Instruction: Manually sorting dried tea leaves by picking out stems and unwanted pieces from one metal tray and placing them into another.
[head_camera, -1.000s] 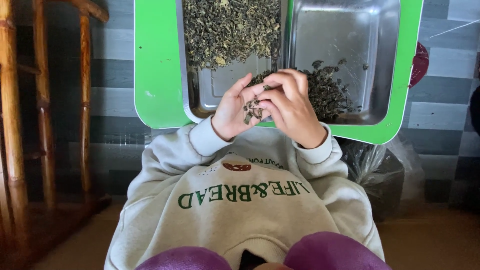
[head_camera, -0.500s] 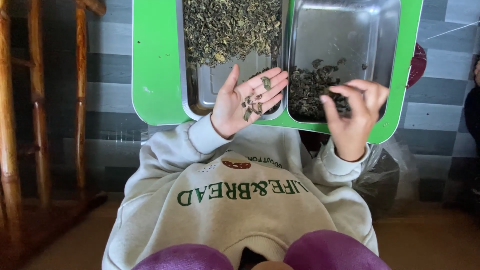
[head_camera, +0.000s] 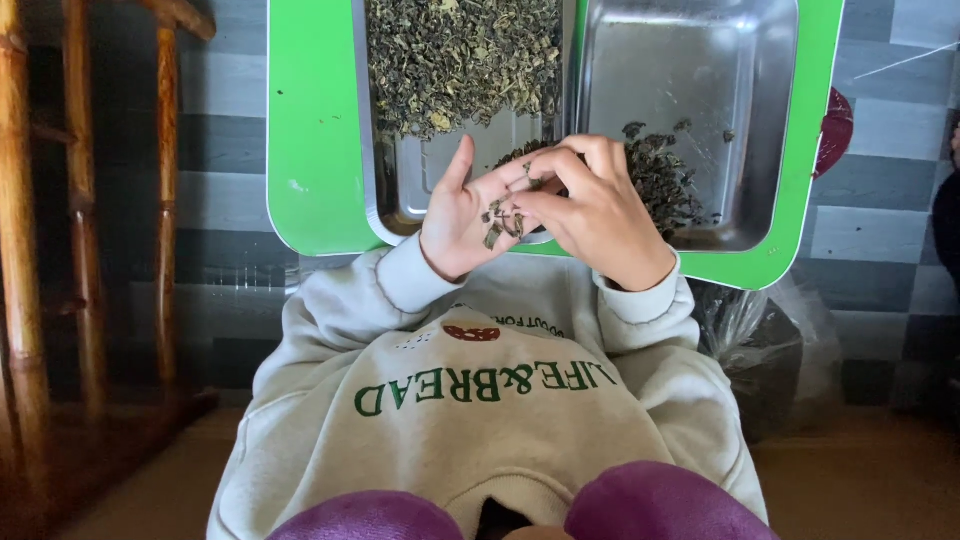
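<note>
Dried crinkled leaves (head_camera: 503, 215) lie in cupped left hand (head_camera: 462, 215), right hand (head_camera: 600, 215) pinching.

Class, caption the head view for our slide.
Left hand cups dried leaves; right hand picks at them above two steel trays.

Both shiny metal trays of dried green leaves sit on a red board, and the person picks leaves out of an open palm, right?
Not quite: the head view shows the board is green, not red. The two metal trays and the leaf-filled palm of the left hand, picked at by the right hand, are correct.
</note>
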